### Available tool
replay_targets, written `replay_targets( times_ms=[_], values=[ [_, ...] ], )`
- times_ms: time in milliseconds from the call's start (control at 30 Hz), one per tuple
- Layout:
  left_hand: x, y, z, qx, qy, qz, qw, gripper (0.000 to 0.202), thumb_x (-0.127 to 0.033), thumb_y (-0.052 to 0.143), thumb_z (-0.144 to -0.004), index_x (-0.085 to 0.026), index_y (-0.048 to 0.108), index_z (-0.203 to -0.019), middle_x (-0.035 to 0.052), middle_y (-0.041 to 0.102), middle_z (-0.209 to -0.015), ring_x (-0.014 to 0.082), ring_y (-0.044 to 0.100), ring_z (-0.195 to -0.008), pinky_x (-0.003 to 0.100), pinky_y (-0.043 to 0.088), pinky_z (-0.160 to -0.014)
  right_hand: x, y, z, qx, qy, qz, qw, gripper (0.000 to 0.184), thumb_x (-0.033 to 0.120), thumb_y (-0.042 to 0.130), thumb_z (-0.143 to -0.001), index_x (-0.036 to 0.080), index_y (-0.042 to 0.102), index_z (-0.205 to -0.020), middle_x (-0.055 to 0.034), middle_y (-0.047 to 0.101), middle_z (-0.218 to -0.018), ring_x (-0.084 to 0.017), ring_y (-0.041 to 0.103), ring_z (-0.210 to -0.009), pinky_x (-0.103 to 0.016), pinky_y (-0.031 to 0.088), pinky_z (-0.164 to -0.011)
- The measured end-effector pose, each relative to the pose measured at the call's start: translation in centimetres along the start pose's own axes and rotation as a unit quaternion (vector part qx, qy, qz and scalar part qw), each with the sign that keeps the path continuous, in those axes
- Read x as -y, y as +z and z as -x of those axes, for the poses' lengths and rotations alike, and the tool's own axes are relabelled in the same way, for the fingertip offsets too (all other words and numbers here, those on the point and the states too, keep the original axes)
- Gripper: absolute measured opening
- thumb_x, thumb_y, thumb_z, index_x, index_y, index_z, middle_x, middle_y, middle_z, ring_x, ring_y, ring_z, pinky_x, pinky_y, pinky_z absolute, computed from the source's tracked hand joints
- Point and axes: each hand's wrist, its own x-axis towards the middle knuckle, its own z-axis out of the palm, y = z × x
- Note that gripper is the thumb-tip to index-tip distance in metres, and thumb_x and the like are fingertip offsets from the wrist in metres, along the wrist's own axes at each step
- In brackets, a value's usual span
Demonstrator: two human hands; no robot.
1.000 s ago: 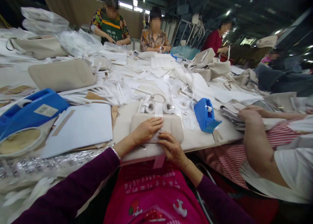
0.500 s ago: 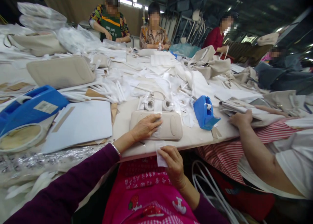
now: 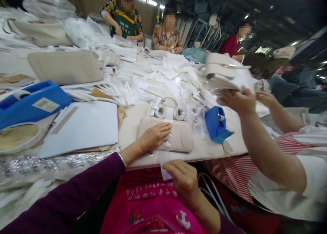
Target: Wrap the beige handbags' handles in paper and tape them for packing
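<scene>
A beige handbag (image 3: pixel 178 133) lies flat near the table's front edge, with a white strip (image 3: pixel 168 115) running across its middle. My left hand (image 3: pixel 155 135) rests on the bag and the strip, its fingers stretched out flat. Just below the table edge, my right hand (image 3: pixel 185 179) pinches a thin white paper strip (image 3: pixel 165 172) between thumb and fingers. The bag's handle and white wrapped rolls (image 3: pixel 160 111) stick out behind it. What lies under my left palm is hidden.
Blue tape dispensers stand at right (image 3: pixel 217 125) and left (image 3: pixel 33 102). White sheets (image 3: pixel 84 128) lie to the left, near a roll of tape (image 3: pixel 19 136). At right, a co-worker's hands (image 3: pixel 240 101) hold up a pale bag (image 3: pixel 227 70). Other people work across the table.
My right hand has moved slightly down and right, still pinching the strip. My left hand stays on the bag. The co-worker at right has lifted the pale bag off the table.
</scene>
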Motion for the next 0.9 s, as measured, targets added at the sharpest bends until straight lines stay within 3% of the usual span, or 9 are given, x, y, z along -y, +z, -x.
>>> replay_targets(
  times_ms=[133, 300, 433, 533, 700, 900],
  values=[
    [-0.2, 0.1, 0.4, -0.019, 0.002, 0.002, 1.0, 0.037, -0.016, 0.053, -0.088, -0.012, 0.055, -0.125, 0.0142, 0.054, -0.136, 0.0234, 0.043, -0.132, 0.043, 0.037, -0.113, -3.4, -0.9, -5.5, -0.026, 0.02, 0.014, 0.999, 0.03, 0.005, 0.043, -0.091, 0.021, 0.068, -0.095, -0.0033, 0.068, -0.085, -0.016, 0.061, -0.082, -0.027, 0.046, -0.074],
    [-0.9, -0.3, 1.3, -0.052, -0.019, 0.074, 0.996, 0.024, -0.008, 0.046, -0.084, -0.014, 0.061, -0.102, 0.0109, 0.064, -0.112, 0.0211, 0.054, -0.116, 0.038, 0.043, -0.107, -8.4, 1.3, -10.2, -0.056, 0.087, 0.007, 0.995, 0.02, 0.014, 0.057, -0.087, 0.023, 0.07, -0.074, -0.0011, 0.059, -0.076, -0.016, 0.056, -0.079, -0.027, 0.044, -0.072],
    [-1.5, -1.0, 1.3, -0.063, -0.125, 0.109, 0.984, 0.026, -0.005, 0.043, -0.079, -0.017, 0.05, -0.101, 0.0105, 0.055, -0.11, 0.0201, 0.057, -0.102, 0.035, 0.051, -0.094, -10.7, 3.1, -10.8, -0.051, 0.129, 0.004, 0.99, 0.017, 0.016, 0.06, -0.084, 0.021, 0.067, -0.069, 0.0006, 0.058, -0.081, -0.013, 0.054, -0.072, -0.025, 0.042, -0.067],
    [-1.7, -1.2, 1.1, -0.062, -0.157, 0.115, 0.979, 0.024, -0.01, 0.046, -0.082, -0.019, 0.046, -0.104, 0.0093, 0.05, -0.11, 0.0203, 0.055, -0.1, 0.035, 0.052, -0.091, -11.4, 3.6, -10.8, -0.052, 0.137, 0.036, 0.989, 0.016, 0.015, 0.061, -0.082, 0.021, 0.065, -0.068, 0.0009, 0.057, -0.082, -0.012, 0.054, -0.073, -0.025, 0.04, -0.066],
    [-1.8, -1.1, 1.0, -0.02, -0.117, 0.075, 0.99, 0.039, -0.018, 0.055, -0.086, -0.019, 0.045, -0.124, 0.0113, 0.047, -0.126, 0.0233, 0.05, -0.116, 0.039, 0.046, -0.103, -11.5, 3.5, -11.1, -0.051, 0.149, 0.073, 0.985, 0.014, 0.015, 0.064, -0.081, 0.021, 0.062, -0.069, 0.001, 0.056, -0.082, -0.013, 0.054, -0.075, -0.025, 0.037, -0.063],
    [-2.0, -0.7, 1.0, 0.007, -0.075, -0.061, 0.995, 0.041, -0.02, 0.054, -0.088, -0.012, 0.049, -0.129, 0.0163, 0.049, -0.135, 0.0301, 0.04, -0.131, 0.05, 0.036, -0.112, -11.5, 4.0, -11.9, -0.043, 0.173, 0.099, 0.979, 0.013, 0.013, 0.065, -0.08, 0.02, 0.058, -0.071, 0.0, 0.056, -0.084, -0.014, 0.053, -0.071, -0.026, 0.034, -0.058]
  ],
)
